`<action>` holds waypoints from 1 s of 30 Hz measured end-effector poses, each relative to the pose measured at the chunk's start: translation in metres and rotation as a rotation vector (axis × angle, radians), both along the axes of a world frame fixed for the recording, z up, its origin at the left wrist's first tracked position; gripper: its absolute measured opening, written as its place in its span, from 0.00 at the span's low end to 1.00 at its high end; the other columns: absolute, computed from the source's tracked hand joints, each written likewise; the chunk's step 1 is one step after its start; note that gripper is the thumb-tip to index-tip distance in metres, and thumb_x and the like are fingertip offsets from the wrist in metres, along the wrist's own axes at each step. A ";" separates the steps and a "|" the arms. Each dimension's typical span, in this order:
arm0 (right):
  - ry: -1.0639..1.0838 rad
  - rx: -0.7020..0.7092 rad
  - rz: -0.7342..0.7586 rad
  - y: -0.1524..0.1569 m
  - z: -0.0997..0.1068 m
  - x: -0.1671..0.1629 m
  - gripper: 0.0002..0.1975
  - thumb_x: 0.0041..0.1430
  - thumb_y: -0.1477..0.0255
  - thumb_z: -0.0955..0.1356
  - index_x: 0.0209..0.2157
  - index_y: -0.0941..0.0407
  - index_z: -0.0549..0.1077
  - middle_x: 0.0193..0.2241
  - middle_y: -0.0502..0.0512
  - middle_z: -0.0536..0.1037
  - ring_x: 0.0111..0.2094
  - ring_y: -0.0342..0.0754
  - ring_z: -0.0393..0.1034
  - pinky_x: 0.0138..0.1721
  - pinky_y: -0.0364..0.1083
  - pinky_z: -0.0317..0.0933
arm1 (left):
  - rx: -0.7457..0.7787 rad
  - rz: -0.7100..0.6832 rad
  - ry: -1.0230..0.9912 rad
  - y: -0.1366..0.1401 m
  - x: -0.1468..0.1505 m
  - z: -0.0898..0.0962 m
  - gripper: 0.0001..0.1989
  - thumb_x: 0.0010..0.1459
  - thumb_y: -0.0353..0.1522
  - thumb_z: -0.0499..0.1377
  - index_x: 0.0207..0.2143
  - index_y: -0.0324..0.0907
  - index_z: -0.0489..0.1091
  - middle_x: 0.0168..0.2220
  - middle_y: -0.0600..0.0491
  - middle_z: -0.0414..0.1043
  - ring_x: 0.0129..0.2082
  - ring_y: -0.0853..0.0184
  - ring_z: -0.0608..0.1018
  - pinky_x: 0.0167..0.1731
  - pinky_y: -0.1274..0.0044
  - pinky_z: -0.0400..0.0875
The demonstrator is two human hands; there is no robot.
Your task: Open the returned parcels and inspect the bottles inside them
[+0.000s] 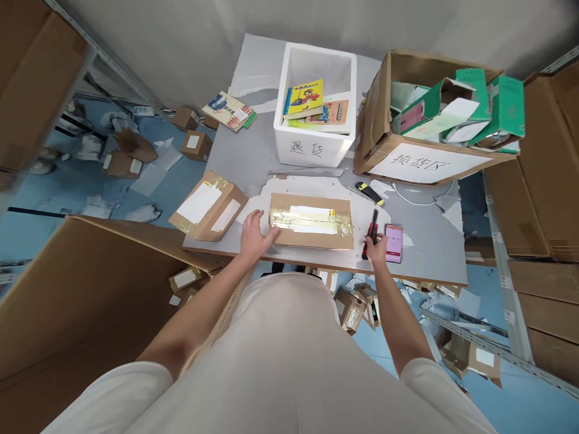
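A long brown cardboard box [312, 241] lies in front of me, sealed with shiny clear tape and bearing a white label. My left hand [257, 236] rests at its left end, fingers spread and thumb against the box's edge. In my right hand [376, 247] is a red and black utility knife [370, 234], pinched between the fingers near the table's front edge. Just right of that hand lies a phone [393, 243] with a pink lit screen. A yellow and black utility knife [370, 193] lies behind the box on the right.
A second taped box [208, 206] stands left. Behind are a white foam box [314, 144] with books, and a carton [373, 129] full of green boxes. More books [229, 111] lie at the table's [257, 63] left edge. A large open carton [90, 289] stands lower left.
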State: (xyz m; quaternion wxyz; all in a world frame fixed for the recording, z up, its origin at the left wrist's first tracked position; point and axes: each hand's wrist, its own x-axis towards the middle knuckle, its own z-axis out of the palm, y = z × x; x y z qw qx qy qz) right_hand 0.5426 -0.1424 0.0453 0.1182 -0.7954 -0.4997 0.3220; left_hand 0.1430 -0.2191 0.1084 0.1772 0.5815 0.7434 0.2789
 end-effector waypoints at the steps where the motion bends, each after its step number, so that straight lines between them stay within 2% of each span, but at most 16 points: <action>1: 0.068 0.075 0.017 0.006 0.015 -0.004 0.27 0.64 0.63 0.57 0.60 0.58 0.49 0.45 0.63 0.75 0.32 0.48 0.74 0.33 0.46 0.67 | 0.093 -0.089 0.048 -0.004 0.003 -0.001 0.33 0.57 0.50 0.57 0.57 0.36 0.64 0.58 0.35 0.65 0.58 0.51 0.69 0.55 0.61 0.64; 3: 0.244 0.244 0.149 0.018 0.051 -0.020 0.31 0.65 0.59 0.56 0.64 0.56 0.42 0.50 0.64 0.72 0.29 0.46 0.73 0.31 0.46 0.67 | 0.183 -0.303 0.120 -0.010 0.010 -0.003 0.28 0.59 0.47 0.57 0.55 0.39 0.66 0.58 0.37 0.67 0.62 0.51 0.66 0.58 0.60 0.61; 5: 0.321 0.283 0.491 0.030 0.091 -0.050 0.33 0.66 0.59 0.57 0.67 0.54 0.43 0.51 0.63 0.72 0.30 0.46 0.72 0.34 0.48 0.68 | 0.190 -0.455 0.168 -0.014 0.019 -0.008 0.24 0.63 0.43 0.55 0.56 0.40 0.67 0.58 0.39 0.68 0.63 0.53 0.65 0.59 0.61 0.61; 7: 0.276 0.273 0.911 0.039 0.123 -0.088 0.30 0.66 0.62 0.57 0.67 0.53 0.51 0.52 0.62 0.72 0.40 0.50 0.72 0.41 0.49 0.66 | 0.185 -0.502 0.200 -0.015 0.026 -0.014 0.22 0.65 0.40 0.52 0.57 0.40 0.66 0.58 0.39 0.69 0.63 0.54 0.65 0.59 0.60 0.60; 9: 0.152 0.224 1.222 0.042 0.142 -0.126 0.27 0.68 0.66 0.56 0.67 0.50 0.53 0.51 0.60 0.73 0.47 0.53 0.70 0.46 0.49 0.64 | 0.198 -0.508 0.221 -0.016 0.030 -0.020 0.21 0.66 0.39 0.51 0.57 0.38 0.67 0.57 0.39 0.70 0.62 0.54 0.66 0.59 0.60 0.61; 12: -0.071 0.153 1.453 0.043 0.148 -0.164 0.28 0.68 0.72 0.56 0.67 0.46 0.53 0.50 0.58 0.74 0.47 0.52 0.70 0.43 0.46 0.62 | 0.227 -0.511 0.229 -0.018 0.032 -0.026 0.21 0.66 0.38 0.52 0.56 0.36 0.68 0.56 0.39 0.71 0.62 0.54 0.67 0.59 0.60 0.61; 15: -0.231 0.112 1.557 0.043 0.145 -0.176 0.32 0.65 0.77 0.58 0.68 0.45 0.50 0.50 0.57 0.73 0.44 0.50 0.72 0.40 0.43 0.61 | 0.228 -0.517 0.193 -0.020 0.031 -0.028 0.20 0.65 0.38 0.53 0.56 0.37 0.67 0.56 0.39 0.70 0.62 0.54 0.67 0.59 0.60 0.61; 22: -0.512 0.067 1.640 0.036 0.156 -0.190 0.37 0.63 0.82 0.55 0.68 0.40 0.44 0.49 0.59 0.72 0.39 0.52 0.74 0.36 0.46 0.61 | 0.211 -0.502 0.134 -0.025 0.031 -0.035 0.20 0.65 0.38 0.53 0.55 0.38 0.68 0.56 0.39 0.71 0.62 0.55 0.68 0.59 0.59 0.62; 30: -0.611 0.027 1.650 0.025 0.157 -0.188 0.36 0.64 0.80 0.53 0.69 0.42 0.39 0.47 0.63 0.72 0.39 0.55 0.75 0.36 0.49 0.61 | 0.193 -0.498 0.152 -0.027 0.032 -0.038 0.20 0.66 0.39 0.51 0.55 0.39 0.68 0.56 0.39 0.71 0.62 0.55 0.68 0.58 0.59 0.62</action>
